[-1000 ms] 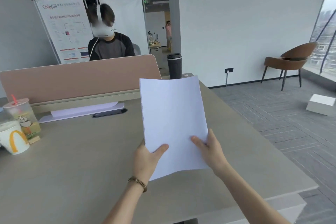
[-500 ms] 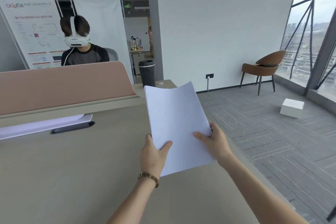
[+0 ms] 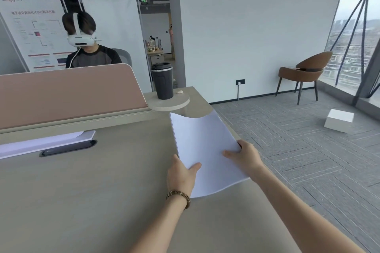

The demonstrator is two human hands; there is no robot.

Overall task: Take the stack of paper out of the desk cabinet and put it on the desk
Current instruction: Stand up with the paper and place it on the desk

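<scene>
Hands, left (image 3: 181, 172) and right (image 3: 245, 157), grip paper (image 3: 203, 146) (thumbs on top).

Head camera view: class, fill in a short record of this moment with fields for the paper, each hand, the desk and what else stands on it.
paper: white stack of paper, bowed, held over the right part of the desk
left hand: left hand grips the stack's near left edge, thumb on top; beaded bracelet on the wrist
right hand: right hand grips the right edge, thumb on top
desk: beige desk with pink divider
also on desk: black tumbler on a round stand
paper set down: cannot tell
</scene>
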